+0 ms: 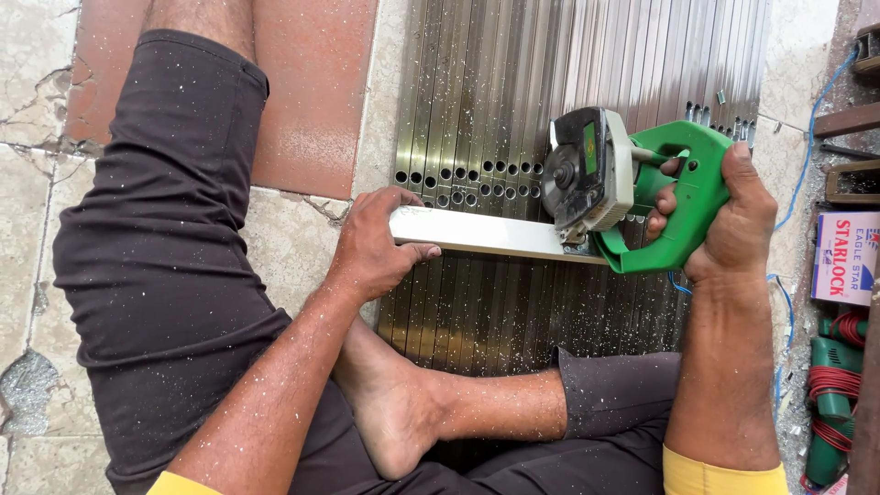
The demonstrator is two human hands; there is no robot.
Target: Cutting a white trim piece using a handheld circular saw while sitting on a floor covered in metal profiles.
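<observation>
A: Place type?
B: Floor-level metal workshop. Evidence: row of long metal profiles (pixel 550 82) with punched holes, laid flat; green power cutter (pixel 642 183); metal shavings scattered over cracked stone floor (pixel 37 82).
A: Further items?
B: Blue cable (pixel 807 147), boxed hardware (pixel 845 257), green tool with red cord (pixel 832 385), right edge.

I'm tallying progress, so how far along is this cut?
Done: shavings scattered over the strips suggest earlier cutting. In hand: left hand steadies the bar while right hand holds the saw against it. Left: the bar looks still whole.
</observation>
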